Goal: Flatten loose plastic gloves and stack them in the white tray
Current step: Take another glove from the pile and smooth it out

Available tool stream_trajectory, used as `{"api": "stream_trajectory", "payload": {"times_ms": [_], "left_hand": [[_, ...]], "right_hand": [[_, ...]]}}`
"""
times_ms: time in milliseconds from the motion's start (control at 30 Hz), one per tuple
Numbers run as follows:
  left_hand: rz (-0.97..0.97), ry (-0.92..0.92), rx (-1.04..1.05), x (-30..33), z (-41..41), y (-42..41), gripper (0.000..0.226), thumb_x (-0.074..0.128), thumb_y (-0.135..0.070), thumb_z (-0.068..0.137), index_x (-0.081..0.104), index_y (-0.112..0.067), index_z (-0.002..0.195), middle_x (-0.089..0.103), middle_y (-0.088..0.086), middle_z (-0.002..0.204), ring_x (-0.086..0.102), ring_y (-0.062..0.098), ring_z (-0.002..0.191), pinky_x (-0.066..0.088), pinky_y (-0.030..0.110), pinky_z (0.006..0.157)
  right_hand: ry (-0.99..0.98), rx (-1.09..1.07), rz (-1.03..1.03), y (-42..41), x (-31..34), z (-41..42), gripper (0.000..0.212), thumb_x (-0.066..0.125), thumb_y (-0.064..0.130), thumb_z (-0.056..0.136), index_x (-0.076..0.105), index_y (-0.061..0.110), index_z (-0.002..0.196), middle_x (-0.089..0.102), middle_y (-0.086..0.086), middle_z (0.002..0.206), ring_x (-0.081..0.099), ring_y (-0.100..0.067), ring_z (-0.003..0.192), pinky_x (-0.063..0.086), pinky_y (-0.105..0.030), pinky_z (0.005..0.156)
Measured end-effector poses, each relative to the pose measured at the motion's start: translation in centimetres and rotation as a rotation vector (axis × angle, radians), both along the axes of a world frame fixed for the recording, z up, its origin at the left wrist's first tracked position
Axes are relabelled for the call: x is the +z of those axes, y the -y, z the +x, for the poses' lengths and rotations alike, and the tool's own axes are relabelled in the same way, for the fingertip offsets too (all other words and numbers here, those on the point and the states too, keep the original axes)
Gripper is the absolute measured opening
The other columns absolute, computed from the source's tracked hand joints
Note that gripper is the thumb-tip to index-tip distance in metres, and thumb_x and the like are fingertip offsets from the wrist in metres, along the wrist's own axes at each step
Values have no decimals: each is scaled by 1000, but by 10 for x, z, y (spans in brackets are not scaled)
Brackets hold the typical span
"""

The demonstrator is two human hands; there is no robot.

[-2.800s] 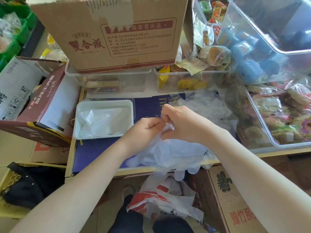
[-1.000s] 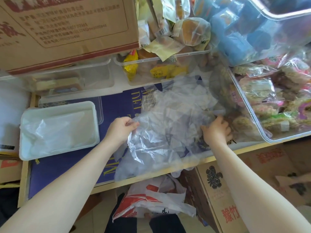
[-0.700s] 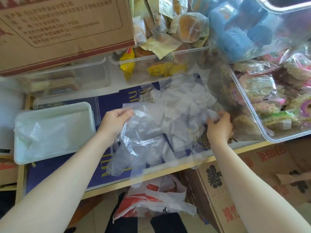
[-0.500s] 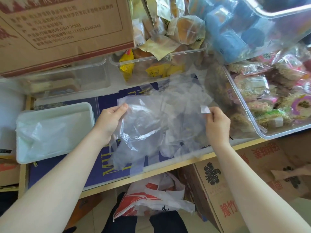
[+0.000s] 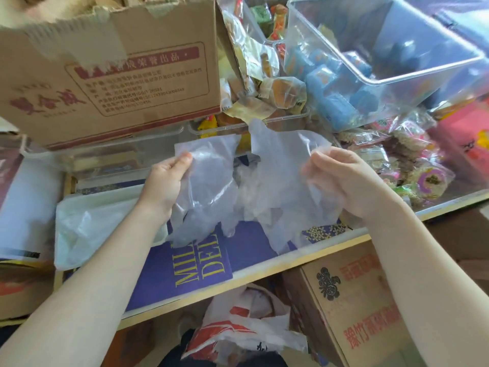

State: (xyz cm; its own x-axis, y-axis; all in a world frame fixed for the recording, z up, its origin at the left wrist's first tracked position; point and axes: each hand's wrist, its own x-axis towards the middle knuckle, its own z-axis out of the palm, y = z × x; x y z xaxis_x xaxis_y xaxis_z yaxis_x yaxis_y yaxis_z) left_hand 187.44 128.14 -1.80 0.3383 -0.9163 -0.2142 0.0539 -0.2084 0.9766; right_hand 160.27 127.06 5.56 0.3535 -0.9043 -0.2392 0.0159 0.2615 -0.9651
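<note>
Two clear plastic gloves are up in the air above the shelf, one in each hand. The left hand (image 5: 165, 181) pinches the cuff of the left glove (image 5: 209, 186) between thumb and fingers, and its finger end dangles down toward the purple sheet (image 5: 185, 271). The right hand (image 5: 344, 181) has its fingers curled round the edge of the right glove (image 5: 277, 181), which hangs wider and reaches down to the shelf's front edge (image 5: 264, 271). The two gloves are apart at the top; lower down they overlap from here and I cannot tell whether they touch.

The white tray (image 5: 66, 207) sits on the shelf to the left, partly behind the left forearm. Inside it lies a layer of flattened clear plastic (image 5: 105, 229), some of it rumpled.

Behind the gloves, low clear bins (image 5: 105, 157) hold packaged goods; a torn cardboard box (image 5: 111, 75) rests on top of the left one. To the right, a large clear tub (image 5: 397, 83) holds blue packets (image 5: 341, 102), and beside it a bin (image 5: 449, 197) is full of wrapped snacks (image 5: 407, 154). Wrapped buns (image 5: 285, 94) are heaped between the box and the tub, just beyond the gloves' upper edges.

Below the shelf stand a brown carton (image 5: 352, 303) with red print and a white and red bag (image 5: 246, 332).
</note>
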Motion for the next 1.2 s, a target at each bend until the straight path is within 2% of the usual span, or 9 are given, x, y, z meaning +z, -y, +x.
{"api": "stream_trajectory", "payload": {"times_ms": [100,233,333,433,533,767,1000,1100,1200], "left_hand": [[3,3,5,6,3,1,23,52,-27,94,63,-19,76,60,-7,78,55,3,76,43,15,77],[-99,-4,-13,22,-1,-11,25,50,-25,95,62,-20,74,59,-2,81,53,7,77,44,13,76],[-143,-1,-71,30,-12,-26,24,49,-26,95,68,-30,81,67,-15,77,60,0,76,48,15,76],[-140,24,-116,27,-24,-40,24,49,-28,94,68,-34,81,68,-17,75,61,4,80,48,26,80],[-186,80,-188,19,-34,-52,20,47,-22,95,66,-24,96,65,-14,86,57,-7,79,44,14,78],[-201,5,-295,9,-44,-65,28,48,-19,95,63,-6,114,66,-4,96,59,3,90,44,16,80],[-158,-2,-335,18,-37,-70,26,42,-21,97,65,-24,111,69,-13,92,60,-4,84,45,9,73],[-180,74,-379,20,-36,-74,28,40,-20,98,62,-33,109,68,-15,100,58,-8,89,41,7,79],[-197,78,-426,22,-38,-78,23,38,-32,98,61,-31,103,67,-26,84,56,-13,82,38,4,76]], "right_hand": [[-66,-76,89,-2,11,6,22,70,25,76,57,11,67,54,2,50,44,-10,41,34,-19,42],[-321,-240,-49,-12,22,35,42,52,12,91,42,11,50,38,4,29,30,-8,27,19,-17,37],[-382,-243,-9,-20,17,61,50,46,16,95,43,14,45,43,4,30,36,-9,25,24,-13,32],[-337,-208,174,-25,3,90,42,38,25,99,49,10,61,56,-2,37,45,-11,27,29,-16,37],[-276,-174,255,-31,-7,111,42,32,30,100,52,6,73,63,-5,45,52,-13,34,34,-15,38],[-166,-254,265,-36,-6,122,63,30,24,99,59,13,44,64,-9,52,44,-14,38,32,-23,45],[-253,-297,124,-42,-11,119,57,26,21,100,59,-1,60,61,-4,43,40,-10,30,30,-10,34],[-196,-353,219,-43,-14,121,51,27,21,100,55,4,62,57,-5,41,40,-16,37,31,-21,43],[-116,-373,351,-43,-14,121,46,28,21,98,54,5,63,58,-7,42,42,-16,37,28,-25,46]]}}
